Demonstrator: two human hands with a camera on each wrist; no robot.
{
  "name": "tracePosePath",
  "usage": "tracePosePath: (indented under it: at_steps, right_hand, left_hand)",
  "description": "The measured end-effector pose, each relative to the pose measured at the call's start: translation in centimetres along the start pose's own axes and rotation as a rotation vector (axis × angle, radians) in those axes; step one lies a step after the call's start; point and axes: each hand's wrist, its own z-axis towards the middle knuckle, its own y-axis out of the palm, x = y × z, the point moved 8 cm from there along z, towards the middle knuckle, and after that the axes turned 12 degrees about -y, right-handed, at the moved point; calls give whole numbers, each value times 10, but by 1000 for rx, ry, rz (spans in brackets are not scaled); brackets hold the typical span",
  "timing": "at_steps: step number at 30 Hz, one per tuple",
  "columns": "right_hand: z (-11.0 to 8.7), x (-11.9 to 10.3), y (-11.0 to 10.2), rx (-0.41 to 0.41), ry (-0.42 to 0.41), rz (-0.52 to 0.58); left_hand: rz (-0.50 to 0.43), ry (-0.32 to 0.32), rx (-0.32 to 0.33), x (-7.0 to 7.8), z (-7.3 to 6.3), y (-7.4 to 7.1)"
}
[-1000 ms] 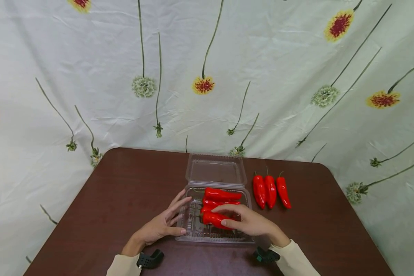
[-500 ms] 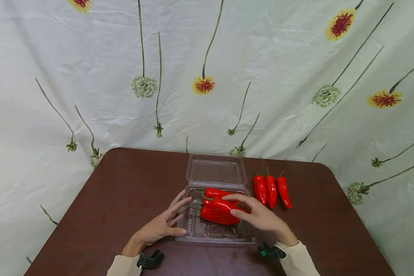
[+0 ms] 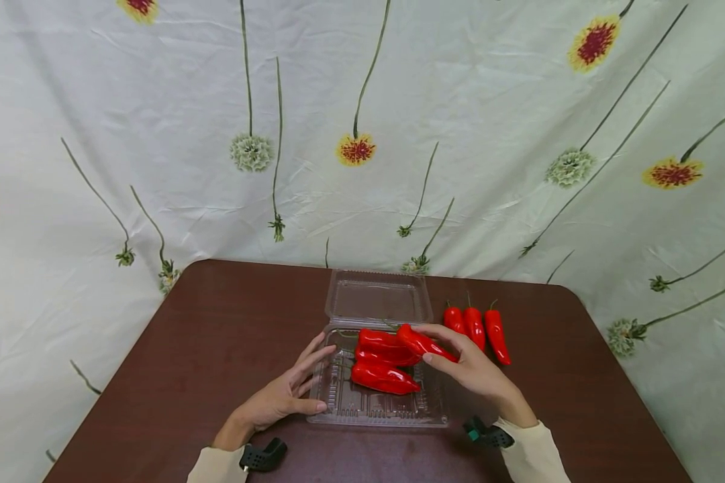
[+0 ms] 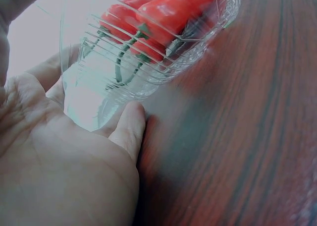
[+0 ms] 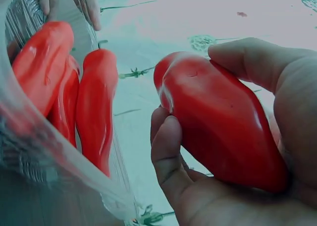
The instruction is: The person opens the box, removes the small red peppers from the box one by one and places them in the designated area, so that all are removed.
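Observation:
My right hand (image 3: 474, 369) holds a red pepper (image 3: 419, 342) between thumb and fingers, raised at the right side of a clear plastic clamshell box (image 3: 374, 420). The right wrist view shows this pepper (image 5: 213, 122) up close, its tip toward the palm. Inside the box lie 3 red peppers (image 3: 383, 378), side by side and roughly crosswise, green stems to the left. My left hand (image 3: 280, 396) rests against the box's left side, fingers spread and fairly straight, thumb at the near left corner. In the left wrist view, the thumb (image 4: 130, 129) touches the box wall.
The box's hinged lid (image 3: 377, 298) lies folded back toward the far table edge. Right of the box, 3 more red peppers (image 3: 495, 335) lie in a row on the dark brown table (image 3: 248, 302). Behind hangs a floral cloth (image 3: 187, 100).
My right hand has lifted a pepper from the near part of the peppers in the box and carried it up and to the right. The left hand has stayed still.

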Motion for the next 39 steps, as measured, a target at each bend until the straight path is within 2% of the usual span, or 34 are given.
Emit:
tracePosePath:
  at_steps: [9,15,22,31,39]
  right_hand:
    - [-8,4,-24,88,55,-99]
    - [-13,12,-44,177,102,-88]
    - [-25,24,-73,307,100,-102]
    - [-38,29,-94,355,116,-126]
    - [-49,33,-114,431,162,-139]
  left_hand:
    - [-1,9,-2,1,-1,1]
    - [0,3,1,1,0,1]
    - [6,-2,3,2,0,1]
    - [8,2,2,0,-1,0]
    - [5,-2,5,0,0,-1]
